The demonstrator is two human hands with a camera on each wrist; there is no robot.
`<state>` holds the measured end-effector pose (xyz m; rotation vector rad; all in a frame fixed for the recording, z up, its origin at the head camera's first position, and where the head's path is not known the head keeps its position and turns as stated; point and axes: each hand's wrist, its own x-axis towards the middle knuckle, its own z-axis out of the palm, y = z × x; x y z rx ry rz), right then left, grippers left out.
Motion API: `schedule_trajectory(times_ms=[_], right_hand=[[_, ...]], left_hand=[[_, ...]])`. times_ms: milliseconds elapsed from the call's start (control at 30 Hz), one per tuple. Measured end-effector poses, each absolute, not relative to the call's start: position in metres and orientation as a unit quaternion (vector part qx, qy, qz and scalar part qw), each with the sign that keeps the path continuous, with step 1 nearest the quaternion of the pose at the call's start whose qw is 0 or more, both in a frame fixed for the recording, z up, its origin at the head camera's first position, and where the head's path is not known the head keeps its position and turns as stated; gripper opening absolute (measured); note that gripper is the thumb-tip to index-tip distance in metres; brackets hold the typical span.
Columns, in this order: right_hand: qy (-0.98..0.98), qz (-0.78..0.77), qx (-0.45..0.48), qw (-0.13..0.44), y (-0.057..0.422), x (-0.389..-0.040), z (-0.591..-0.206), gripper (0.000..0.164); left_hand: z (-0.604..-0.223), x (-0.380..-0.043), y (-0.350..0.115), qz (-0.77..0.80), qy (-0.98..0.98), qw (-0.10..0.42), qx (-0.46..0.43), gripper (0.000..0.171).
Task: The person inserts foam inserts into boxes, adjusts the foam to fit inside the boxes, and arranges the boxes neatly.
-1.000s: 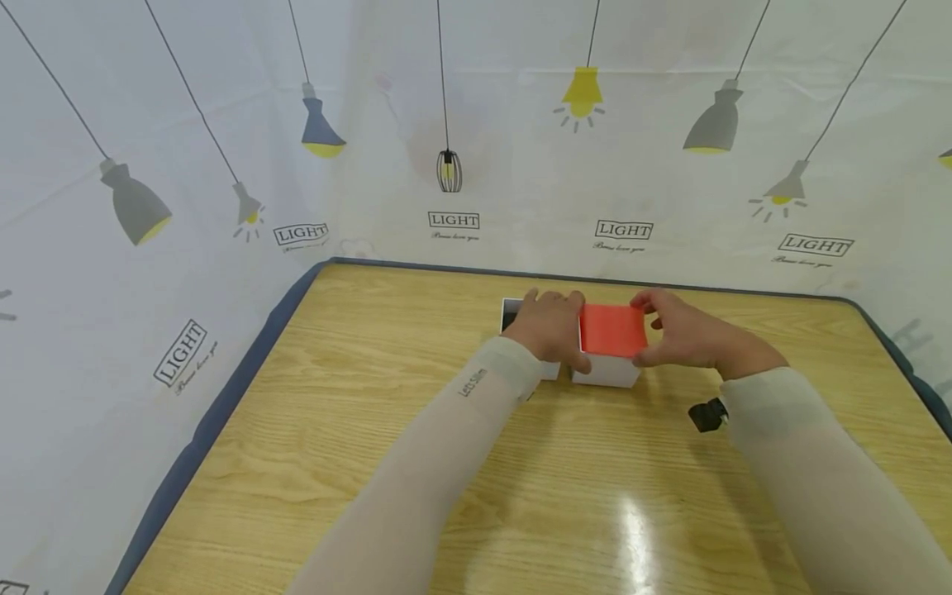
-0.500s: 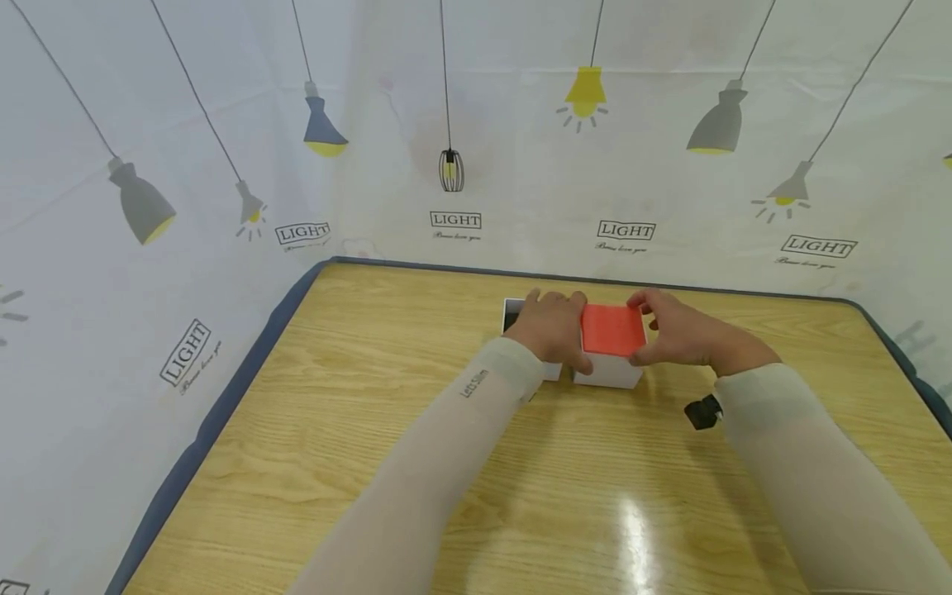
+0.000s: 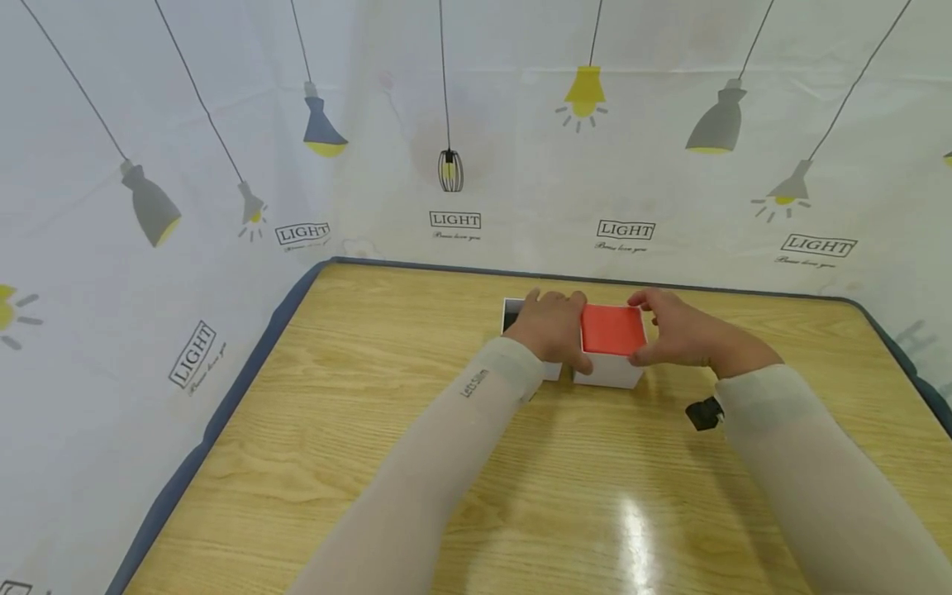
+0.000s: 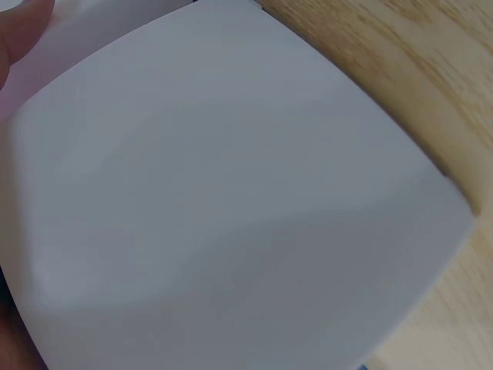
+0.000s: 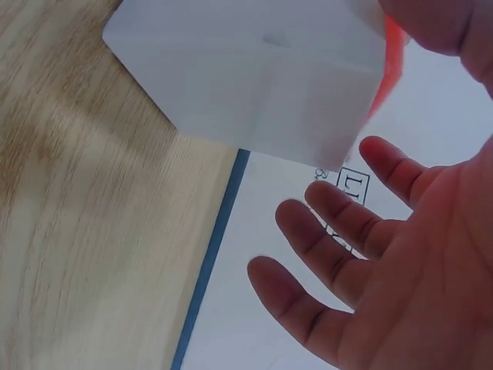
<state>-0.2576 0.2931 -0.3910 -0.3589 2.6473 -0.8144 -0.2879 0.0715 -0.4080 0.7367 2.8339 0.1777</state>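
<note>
A small white box [image 3: 606, 371] with a red top [image 3: 613, 330] stands near the back of the wooden table, between both hands. My left hand [image 3: 550, 326] grips its left side, thumb at the front corner and fingers toward the back. At the right side, my right hand [image 3: 680, 330] holds the box with thumb at the front corner and a fingertip at the back one. In the right wrist view its other fingers [image 5: 308, 239] are spread apart from the box. A second white box [image 3: 511, 306] with a dark inside sits left, mostly hidden behind my left hand.
The wooden table [image 3: 372, 397] extends around the boxes and toward me. A dark blue edging [image 3: 461, 268] runs along its back. Behind it hangs a white backdrop [image 3: 521, 190] printed with lamps. A black wrist camera [image 3: 705, 413] is under the right sleeve.
The red top looks a little flatter within the box's rim. Both hands stay at the box almost unmoved, and the head view has shifted slightly.
</note>
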Motion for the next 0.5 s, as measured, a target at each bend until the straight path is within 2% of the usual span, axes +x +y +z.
schedule_trajectory(times_ms=[233,500], right_hand=[[0.952,-0.242,-0.139,0.123,0.290,-0.249,-0.388,0.087],[0.952,-0.243,-0.180,0.056,0.278,-0.234,-0.381,0.057]], left_hand=[[-0.407,-0.286,0.072,0.060,0.961,0.104,0.250,0.094],[-0.407,-0.287,0.071,0.058,0.961,0.106,0.250,0.094]])
